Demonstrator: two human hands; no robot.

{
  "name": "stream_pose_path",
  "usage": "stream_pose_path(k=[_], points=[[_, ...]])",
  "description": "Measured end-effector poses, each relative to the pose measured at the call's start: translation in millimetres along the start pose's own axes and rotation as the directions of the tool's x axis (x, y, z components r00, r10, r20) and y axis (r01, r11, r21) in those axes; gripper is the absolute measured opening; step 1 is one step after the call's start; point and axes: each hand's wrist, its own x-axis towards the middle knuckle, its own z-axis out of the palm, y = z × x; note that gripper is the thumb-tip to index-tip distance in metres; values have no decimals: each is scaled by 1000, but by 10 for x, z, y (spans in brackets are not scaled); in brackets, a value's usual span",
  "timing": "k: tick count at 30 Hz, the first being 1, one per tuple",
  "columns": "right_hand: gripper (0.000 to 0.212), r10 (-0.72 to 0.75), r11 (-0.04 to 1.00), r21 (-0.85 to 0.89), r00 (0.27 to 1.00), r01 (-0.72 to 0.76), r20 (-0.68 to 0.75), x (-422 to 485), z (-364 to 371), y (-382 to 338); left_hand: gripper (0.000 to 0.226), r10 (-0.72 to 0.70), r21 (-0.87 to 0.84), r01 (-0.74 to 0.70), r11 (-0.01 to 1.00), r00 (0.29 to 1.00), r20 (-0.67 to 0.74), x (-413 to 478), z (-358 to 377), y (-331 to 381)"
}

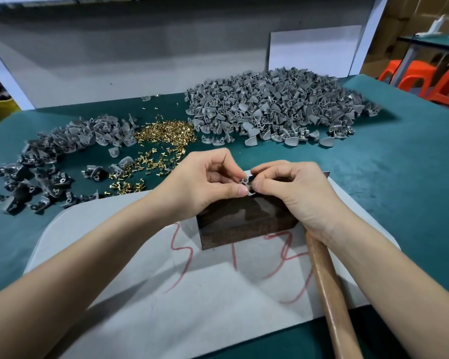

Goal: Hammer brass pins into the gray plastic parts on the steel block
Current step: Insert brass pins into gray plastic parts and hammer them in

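Note:
A small gray plastic part is held over the dark steel block. My left hand pinches it from the left with thumb and forefinger. My right hand pinches at it from the right, fingers curled; any pin between those fingertips is too small to see. The hammer's wooden handle lies under my right wrist, running toward the near edge; its head is hidden behind that hand. Loose brass pins lie in a heap beyond the hands.
A large heap of gray plastic parts fills the back right of the green table. A smaller, darker heap of parts lies at the left. The block stands on a gray sheet with red markings. Orange stools stand far right.

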Motion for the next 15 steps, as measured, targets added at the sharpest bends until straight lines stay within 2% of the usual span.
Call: stream_pose_path(k=[8, 15], points=[[18, 0, 1000, -2, 1000, 0, 13, 5, -20, -27, 19, -17, -8, 17, 1000, 1000, -10, 14, -3, 15], [19, 45, 995, 90, 999, -46, 9, 8, -5, -20, 21, -10, 7, 10, 1000, 1000, -12, 14, -3, 34]])
